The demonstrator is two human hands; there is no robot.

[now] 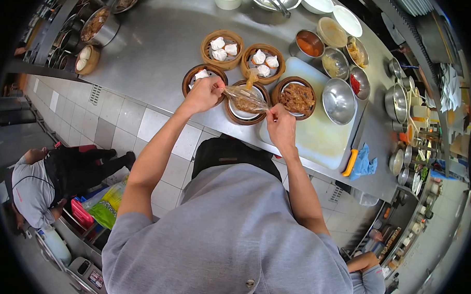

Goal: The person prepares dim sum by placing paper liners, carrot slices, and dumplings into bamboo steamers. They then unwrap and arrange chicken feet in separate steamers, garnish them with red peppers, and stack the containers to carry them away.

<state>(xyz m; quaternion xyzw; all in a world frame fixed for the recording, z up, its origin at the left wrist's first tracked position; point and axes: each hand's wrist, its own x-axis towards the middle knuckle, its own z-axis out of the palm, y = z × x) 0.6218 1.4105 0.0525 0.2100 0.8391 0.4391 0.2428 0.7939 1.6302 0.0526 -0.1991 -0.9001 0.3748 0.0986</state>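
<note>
Head view: both hands work at a clear plastic bag (243, 97) stretched above the middle front basket (230, 114). Left hand (207, 93) pinches one end, fingers closed on the plastic, above the left front basket (186, 84) with a white bun showing. Right hand (281, 125) pinches the other end, fingertips closed, just beside the right front basket (313, 109), which holds brown saucy food (297, 97). More brown food shows through or under the plastic; cannot tell if it is in the bag or in the dish below.

Step in hand, as judged: bag is being pulled taut or worked open over the middle basket. Next move seems to call for keeping both pinches firm and the bag centred over that basket, so nothing spills on its neighbours.

Around it: upper left basket (203, 51) and upper right basket (280, 72), both with white buns, sit behind on the metal surface (156, 46). Right side: cutting board (318, 142), partly under the right front basket, plus metal bowl (339, 101). Knife (350, 161) with orange handle lies by the board's edge, blue cloth (365, 163) just beside it. Orange sauce (309, 45) in a pot further back.
</note>
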